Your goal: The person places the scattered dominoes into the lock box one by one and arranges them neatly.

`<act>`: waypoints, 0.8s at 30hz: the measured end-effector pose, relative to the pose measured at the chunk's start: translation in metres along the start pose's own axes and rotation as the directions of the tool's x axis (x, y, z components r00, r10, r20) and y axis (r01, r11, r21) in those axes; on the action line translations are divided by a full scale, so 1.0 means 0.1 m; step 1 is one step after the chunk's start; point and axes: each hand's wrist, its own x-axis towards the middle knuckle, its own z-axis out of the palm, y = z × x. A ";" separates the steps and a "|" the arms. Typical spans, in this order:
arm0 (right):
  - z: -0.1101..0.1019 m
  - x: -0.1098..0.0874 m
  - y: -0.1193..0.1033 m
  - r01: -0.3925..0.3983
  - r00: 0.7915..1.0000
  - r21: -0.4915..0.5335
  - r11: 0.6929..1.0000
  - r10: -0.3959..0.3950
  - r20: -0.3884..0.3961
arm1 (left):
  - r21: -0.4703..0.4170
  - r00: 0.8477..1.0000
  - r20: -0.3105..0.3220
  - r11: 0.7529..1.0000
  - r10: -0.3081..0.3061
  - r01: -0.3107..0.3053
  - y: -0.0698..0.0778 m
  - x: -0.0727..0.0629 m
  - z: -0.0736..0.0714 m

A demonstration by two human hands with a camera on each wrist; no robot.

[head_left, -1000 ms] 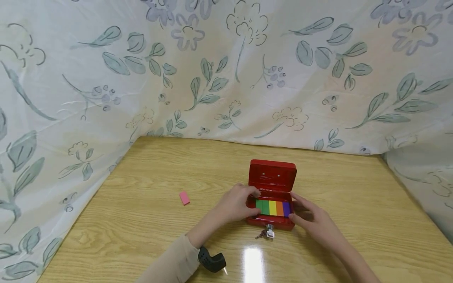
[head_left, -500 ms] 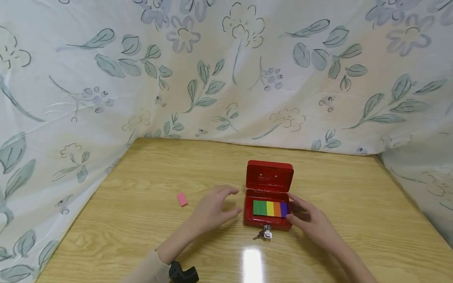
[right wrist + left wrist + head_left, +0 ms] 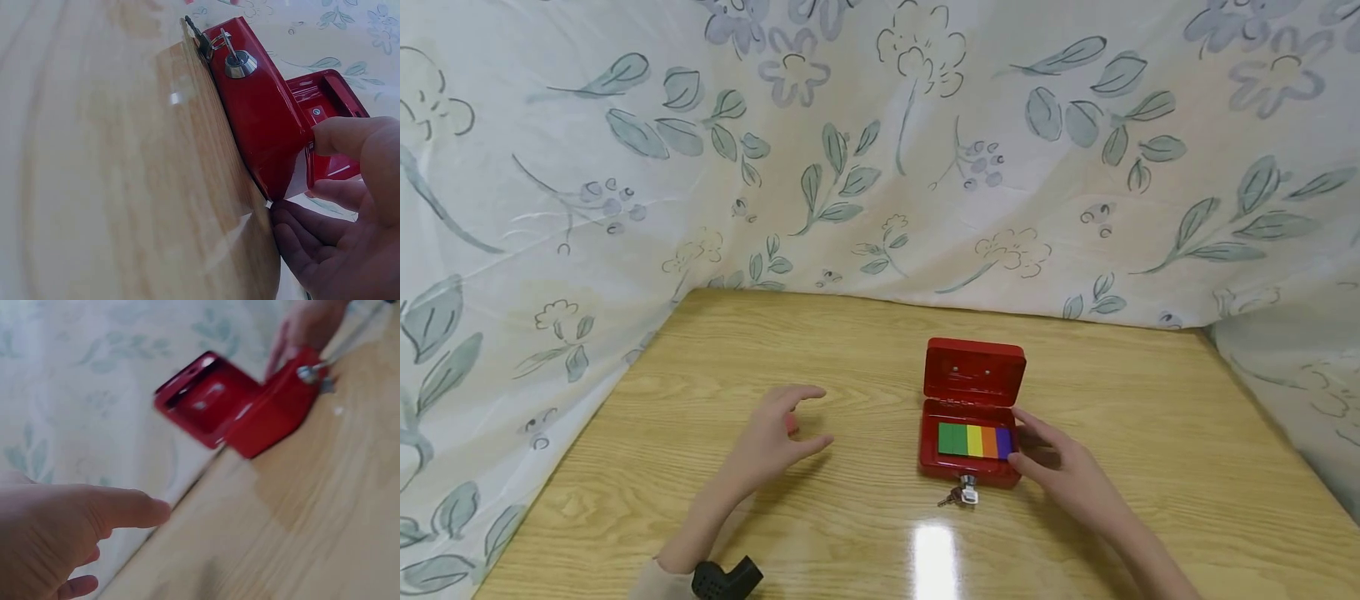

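Note:
A red metal cash box (image 3: 932, 468) lies on the wooden table with its lid (image 3: 974, 367) raised. Inside it, a row of flat rectangular blocks (image 3: 974, 441) runs green, green, yellow, orange, purple. My right hand (image 3: 1067, 475) grips the box's right side, thumb by the front corner and fingers along the side wall. To the left, my left hand (image 3: 767, 442) is over the table, thumb and forefinger spread, holding nothing. Behind its fingers a pink block (image 3: 792, 423) peeks out, mostly hidden. The left wrist view shows the thumb-side of that hand (image 3: 69, 531), away from the box.
A key ring with keys (image 3: 953, 497) hangs from the lock (image 3: 240, 64) on the box front. Floral cloth (image 3: 850, 167) stands behind the table and along its sides. A dark strap-on device (image 3: 726, 577) sits at my left wrist.
My left hand has left the box's left side and moved leftward to the pink block, partly covering it. My right hand stays at the box, and the blocks keep their row.

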 end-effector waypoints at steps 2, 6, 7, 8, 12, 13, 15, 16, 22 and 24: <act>0.00 0.00 0.00 0.004 1.000 0.003 1.000 -0.004 -0.001 | 0.001 1.000 -0.018 1.000 0.003 -0.003 -0.07 -0.02 -0.06; 0.00 0.00 -0.01 0.004 1.000 0.006 1.000 -0.004 0.000 | -0.004 0.999 -0.035 1.000 -0.015 0.015 -0.19 -0.04 -0.15; 0.00 0.00 -0.01 0.003 1.000 0.007 1.000 -0.003 -0.001 | -0.012 0.999 -0.030 0.999 -0.030 0.030 -0.21 -0.05 -0.17; 0.00 0.00 -0.02 0.002 1.000 0.008 1.000 -0.002 0.001 | -0.010 0.999 -0.024 0.999 -0.042 0.042 -0.23 -0.06 -0.18; 0.00 0.00 -0.01 -0.005 1.000 0.005 1.000 0.005 0.005 | -0.013 0.995 0.012 0.995 -0.102 0.102 -0.32 -0.08 -0.20; 0.00 0.00 -0.01 -0.009 1.000 0.005 1.000 0.009 0.004 | -0.015 0.993 0.019 0.993 -0.118 0.119 -0.33 -0.09 -0.21; 0.00 0.00 -0.01 -0.013 1.000 0.002 1.000 0.013 0.008 | -0.017 0.989 0.028 0.990 -0.143 0.143 -0.35 -0.10 -0.21; 0.00 -0.01 -0.02 -0.014 1.000 -0.001 1.000 0.014 0.010 | -0.019 0.988 0.032 0.988 -0.152 0.152 -0.36 -0.10 -0.22; 0.00 -0.01 -0.01 -0.007 1.000 -0.007 1.000 0.007 0.007 | -0.028 0.984 0.044 0.985 -0.171 0.172 -0.37 -0.11 -0.24; 0.00 -0.01 -0.01 -0.007 1.000 -0.005 1.000 0.007 0.007 | -0.028 0.983 0.049 0.983 -0.180 0.181 -0.38 -0.12 -0.24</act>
